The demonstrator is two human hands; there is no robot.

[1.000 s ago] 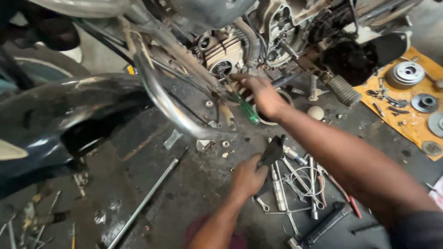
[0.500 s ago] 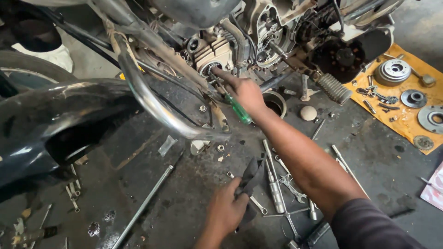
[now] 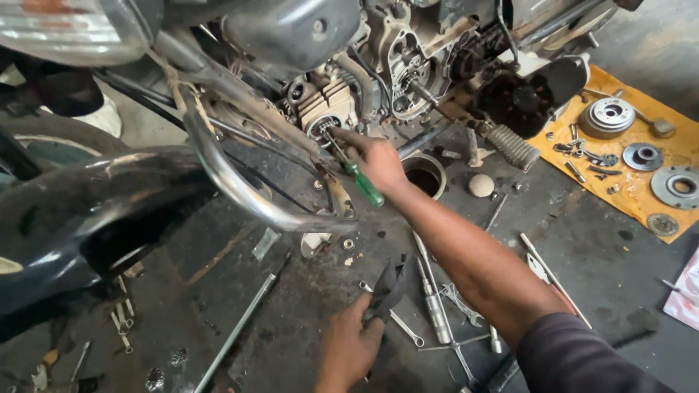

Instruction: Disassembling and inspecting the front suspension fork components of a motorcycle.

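Your right hand, fingers wrapped around a green-handled screwdriver, works its tip into the stripped-down engine, while your left hand, below the engine, pinches a dark rag; removed parts lie on the floor.

A single head-worn camera looks steeply down and forward, close over the stripped grey metal motorcycle engine. It takes in the oily concrete floor. Probably crouching height.

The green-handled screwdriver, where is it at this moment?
In the head view the green-handled screwdriver is at centre, held in the right hand, its tip at the engine, left of the round metal tin.
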